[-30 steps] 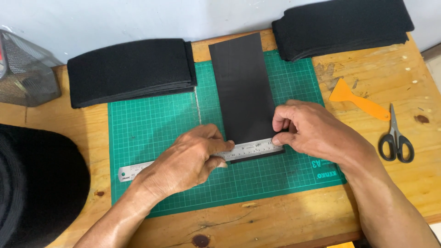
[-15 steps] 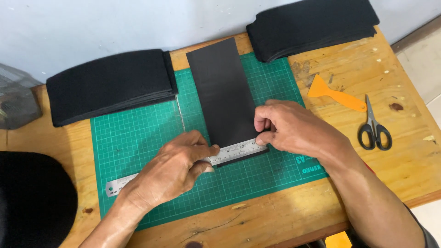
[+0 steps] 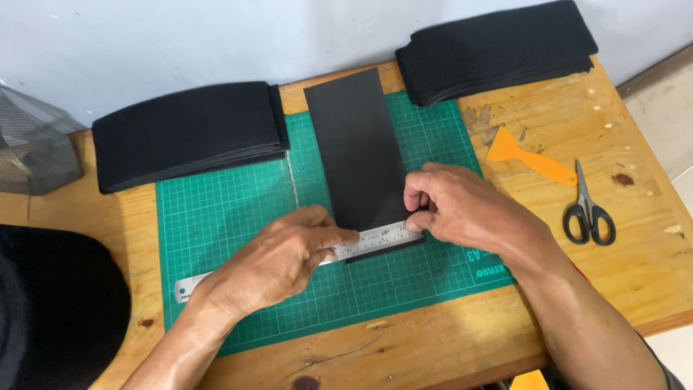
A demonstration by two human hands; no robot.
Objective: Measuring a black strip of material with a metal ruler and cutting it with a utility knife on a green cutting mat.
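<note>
Black strip lying lengthwise on green cutting mat, steel ruler laid across its near end; left hand presses fingers flat on the ruler, right hand pinches the ruler's right end, neither closed round anything. Around: black stacks at left and upper right (both overlapping the mat's edges), orange scraper, scissors, grey mesh basket, all on wooden table.
</note>
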